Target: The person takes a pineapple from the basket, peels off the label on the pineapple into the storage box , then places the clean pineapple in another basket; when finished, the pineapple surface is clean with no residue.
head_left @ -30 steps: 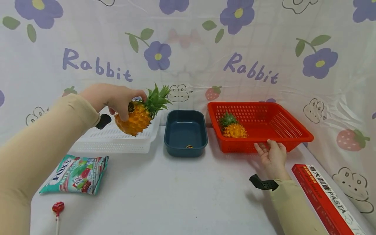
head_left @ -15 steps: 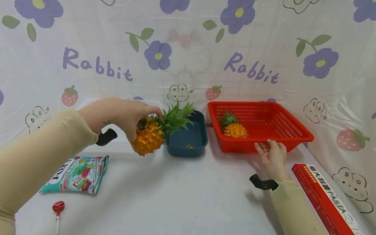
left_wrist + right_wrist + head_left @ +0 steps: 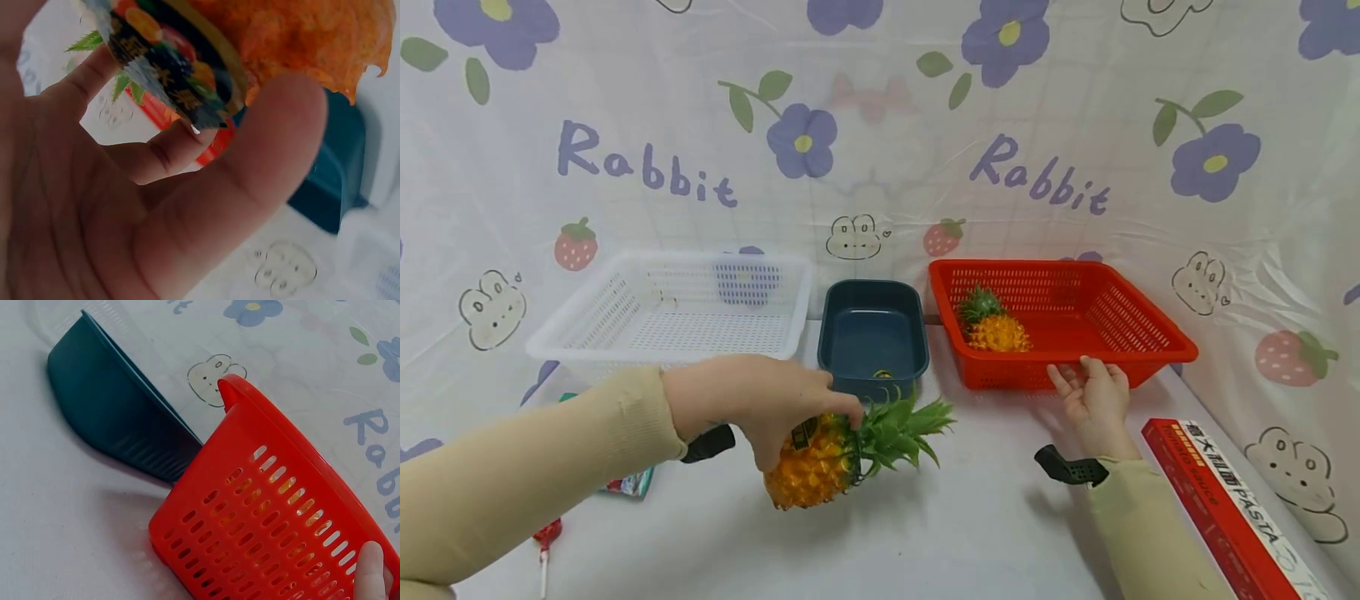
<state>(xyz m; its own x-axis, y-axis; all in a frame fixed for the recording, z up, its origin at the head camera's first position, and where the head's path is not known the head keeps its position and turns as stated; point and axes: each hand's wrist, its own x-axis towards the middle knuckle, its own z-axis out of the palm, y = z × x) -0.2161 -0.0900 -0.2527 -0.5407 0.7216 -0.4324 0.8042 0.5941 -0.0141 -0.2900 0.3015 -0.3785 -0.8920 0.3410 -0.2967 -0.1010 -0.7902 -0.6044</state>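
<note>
Lower center of the frame, pineapple (image 3: 815, 471): lying on its side in a person's grasp, apparently raised above the white tabletop (image 3: 880, 558), green crown pointing right and overlapping the near edge of the blue bin (image 3: 872, 333) in the head view.
Left hand (image 3: 767, 404): grips the pineapple from above, thumb and fingers curled round the fruit; the left wrist view shows the thumb against orange skin beside a dark, fruit-printed label.
Right hand (image 3: 1097, 404): fingers touch the near side of the red basket (image 3: 1007, 373) at its rim; whether they curl round that rim cannot be told.
Red basket, right of center: a second pineapple (image 3: 998, 333) lies inside, toward the left wall, crown to the upper left.
Blue bin, center: stands between the red basket and the white basket (image 3: 625, 357); a small yellowish item in it is too small to identify.
Lower left: a red lollipop (image 3: 547, 533) near a green packet (image 3: 634, 483) mostly hidden behind the sleeve (image 3: 572, 467).
Lower right: a red-and-white pasta box (image 3: 1225, 500) lies at a slant.
Backdrop: cloth (image 3: 880, 50) printed with purple flowers and the word "Rabbit."
</note>
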